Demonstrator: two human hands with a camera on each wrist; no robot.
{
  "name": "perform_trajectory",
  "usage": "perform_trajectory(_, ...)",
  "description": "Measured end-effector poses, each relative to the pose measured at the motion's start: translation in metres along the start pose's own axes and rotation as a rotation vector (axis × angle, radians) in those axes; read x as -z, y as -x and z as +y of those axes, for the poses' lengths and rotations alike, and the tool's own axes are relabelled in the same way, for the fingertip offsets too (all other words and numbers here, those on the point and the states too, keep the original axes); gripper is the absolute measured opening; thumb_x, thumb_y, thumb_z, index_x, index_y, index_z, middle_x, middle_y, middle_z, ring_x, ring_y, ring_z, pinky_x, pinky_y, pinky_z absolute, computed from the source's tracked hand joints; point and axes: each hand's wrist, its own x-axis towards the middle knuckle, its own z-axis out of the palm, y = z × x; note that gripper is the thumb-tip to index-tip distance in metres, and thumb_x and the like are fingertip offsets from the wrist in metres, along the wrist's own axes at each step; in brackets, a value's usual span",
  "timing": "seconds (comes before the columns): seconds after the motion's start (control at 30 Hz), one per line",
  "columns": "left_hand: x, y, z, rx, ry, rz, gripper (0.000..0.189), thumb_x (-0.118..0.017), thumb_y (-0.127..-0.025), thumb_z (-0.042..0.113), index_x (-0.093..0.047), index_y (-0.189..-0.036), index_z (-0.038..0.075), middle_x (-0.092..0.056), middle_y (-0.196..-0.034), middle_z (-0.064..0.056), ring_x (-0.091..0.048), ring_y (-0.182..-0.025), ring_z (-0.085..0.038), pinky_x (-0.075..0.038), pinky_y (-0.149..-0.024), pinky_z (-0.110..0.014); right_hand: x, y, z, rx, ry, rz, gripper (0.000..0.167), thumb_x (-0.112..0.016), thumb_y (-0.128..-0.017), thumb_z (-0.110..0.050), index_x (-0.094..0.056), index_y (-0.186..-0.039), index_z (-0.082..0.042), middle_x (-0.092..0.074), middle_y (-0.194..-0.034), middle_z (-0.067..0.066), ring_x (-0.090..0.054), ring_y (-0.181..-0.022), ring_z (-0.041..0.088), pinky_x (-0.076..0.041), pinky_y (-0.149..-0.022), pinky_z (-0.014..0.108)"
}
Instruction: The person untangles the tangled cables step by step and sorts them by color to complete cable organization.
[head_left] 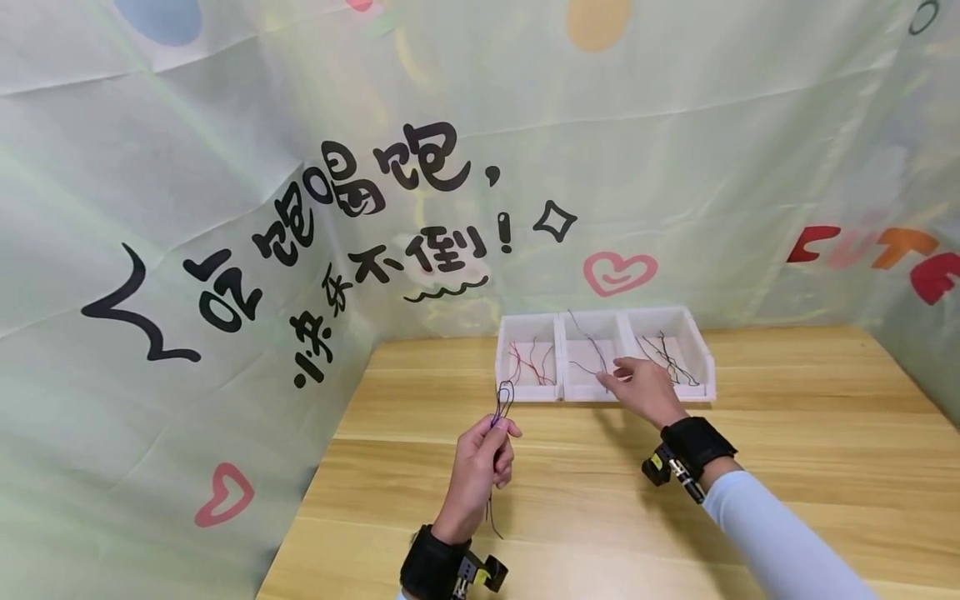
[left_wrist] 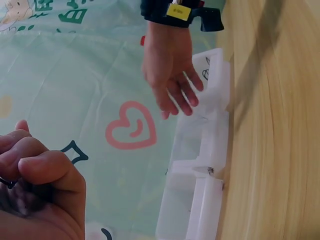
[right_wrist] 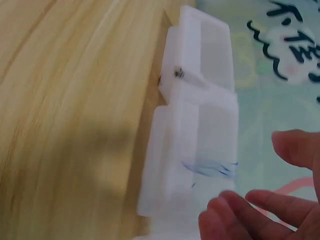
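Note:
My left hand (head_left: 483, 454) grips a looped bunch of thin dark wires (head_left: 506, 392), whose loops stick up above the fingers while loose ends hang below. In the left wrist view, curled fingers (left_wrist: 47, 165) hide most of that bunch. Over the middle part of a white three-compartment box (head_left: 561, 367) is my right hand (head_left: 647, 390), its thumb and fingers apart in the right wrist view. Thin blue wires (right_wrist: 207, 169) lie in that compartment near the fingertips, with no wire visibly held. Red wires (head_left: 528, 362) occupy the left compartment and black wires (head_left: 670, 358) the right one.
The box stands at the back of a wooden table (head_left: 600, 517), close to a printed cloth (head_left: 720, 208) that hangs behind and along the sides. Each wrist wears a black strap, such as the right wristband (head_left: 697, 443), with a small camera mount.

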Motion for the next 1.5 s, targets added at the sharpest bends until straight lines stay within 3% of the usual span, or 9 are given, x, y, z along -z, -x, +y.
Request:
perform_trajectory(0.1, -0.001, 0.000, 0.001, -0.007, -0.017, -0.010, 0.033, -0.048, -0.109, 0.030, -0.058, -0.104, -0.001, -0.038, -0.064, 0.000, -0.033, -0.050, -0.009, -0.032, -0.048, -0.022, 0.002, 0.003, -0.008, 0.059, 0.008, -0.006, 0.047, -0.069, -0.097, -0.027, -0.064, -0.127, 0.009, -0.068, -0.116, 0.025, -0.068, -0.097, 0.038, -0.053, -0.081, 0.049)
perform_trajectory(0.27, -0.003, 0.000, 0.002, -0.006, -0.027, -0.029, 0.035, -0.047, -0.109, 0.031, -0.058, -0.104, -0.002, -0.039, -0.065, 0.001, -0.034, -0.050, -0.009, -0.032, -0.048, -0.021, 0.011, 0.005, -0.028, 0.126, -0.010, 0.031, 0.032, -0.070, -0.096, -0.021, -0.071, -0.117, 0.004, -0.073, -0.105, 0.018, -0.068, -0.089, 0.031, -0.052, -0.075, 0.043)
perform_trajectory(0.47, -0.006, 0.001, 0.001, 0.007, -0.055, -0.057, 0.038, -0.048, -0.109, 0.032, -0.059, -0.105, -0.004, -0.040, -0.064, 0.000, -0.036, -0.051, -0.009, -0.032, -0.048, -0.021, 0.018, 0.016, -0.060, 0.232, -0.092, 0.027, 0.027, -0.070, -0.097, -0.019, -0.072, -0.118, -0.002, -0.073, -0.098, 0.008, -0.066, -0.087, 0.024, -0.051, -0.069, 0.036)
perform_trajectory(0.53, -0.007, 0.001, 0.001, 0.015, -0.062, -0.067, 0.038, -0.049, -0.108, 0.033, -0.060, -0.106, -0.004, -0.040, -0.064, 0.000, -0.036, -0.052, -0.010, -0.032, -0.049, -0.022, 0.020, 0.021, -0.073, 0.320, -0.132, 0.025, 0.026, -0.071, -0.096, -0.016, -0.072, -0.119, -0.004, -0.073, -0.097, 0.004, -0.066, -0.086, 0.020, -0.052, -0.066, 0.034)
perform_trajectory(0.73, -0.008, 0.002, 0.002, 0.040, -0.108, -0.105, 0.042, -0.052, -0.107, 0.035, -0.064, -0.108, -0.006, -0.040, -0.065, -0.001, -0.035, -0.051, -0.009, -0.031, -0.050, -0.022, 0.024, 0.040, -0.114, 0.701, -0.191, -0.008, 0.028, -0.077, -0.090, -0.006, -0.073, -0.117, -0.006, -0.071, -0.103, 0.000, -0.064, -0.085, 0.010, -0.054, -0.062, 0.028)
perform_trajectory(0.83, -0.009, 0.002, 0.003, 0.053, -0.123, -0.129, 0.041, -0.052, -0.107, 0.034, -0.065, -0.107, -0.005, -0.038, -0.064, 0.000, -0.032, -0.050, -0.009, -0.030, -0.049, -0.021, 0.025, 0.048, -0.129, 0.858, -0.131, -0.035, 0.033, -0.079, -0.086, -0.006, -0.073, -0.118, -0.007, -0.070, -0.109, 0.002, -0.065, -0.096, 0.014, -0.056, -0.072, 0.031)
perform_trajectory(0.97, -0.010, 0.002, 0.004, 0.053, -0.129, -0.155, 0.040, -0.051, -0.108, 0.032, -0.065, -0.107, -0.005, -0.035, -0.061, 0.002, -0.029, -0.048, -0.008, -0.028, -0.049, -0.021, 0.025, 0.054, -0.137, 1.012, 0.049, -0.052, 0.036, -0.082, -0.082, -0.005, -0.074, -0.117, -0.009, -0.068, -0.114, 0.004, -0.063, -0.106, 0.021, -0.054, -0.087, 0.037)
perform_trajectory(1.1, -0.010, 0.002, 0.005, 0.051, -0.132, -0.168, 0.041, -0.051, -0.108, 0.031, -0.064, -0.106, -0.008, -0.033, -0.060, 0.003, -0.027, -0.047, -0.008, -0.027, -0.048, -0.021, 0.024, 0.056, -0.138, 1.079, 0.156, -0.071, 0.034, -0.083, -0.080, -0.004, -0.075, -0.113, -0.009, -0.068, -0.109, 0.003, -0.062, -0.102, 0.022, -0.053, -0.088, 0.037)
perform_trajectory(1.5, -0.009, 0.002, 0.009, 0.086, -0.159, -0.202, 0.036, -0.051, -0.108, 0.027, -0.066, -0.105, -0.006, -0.034, -0.062, 0.004, -0.030, -0.048, -0.008, -0.028, -0.047, -0.020, 0.024, 0.057, -0.136, 1.174, 0.265, -0.013, 0.015, -0.083, -0.080, -0.001, -0.074, -0.088, -0.011, -0.064, -0.086, -0.003, -0.058, -0.081, 0.015, -0.051, -0.072, 0.029)
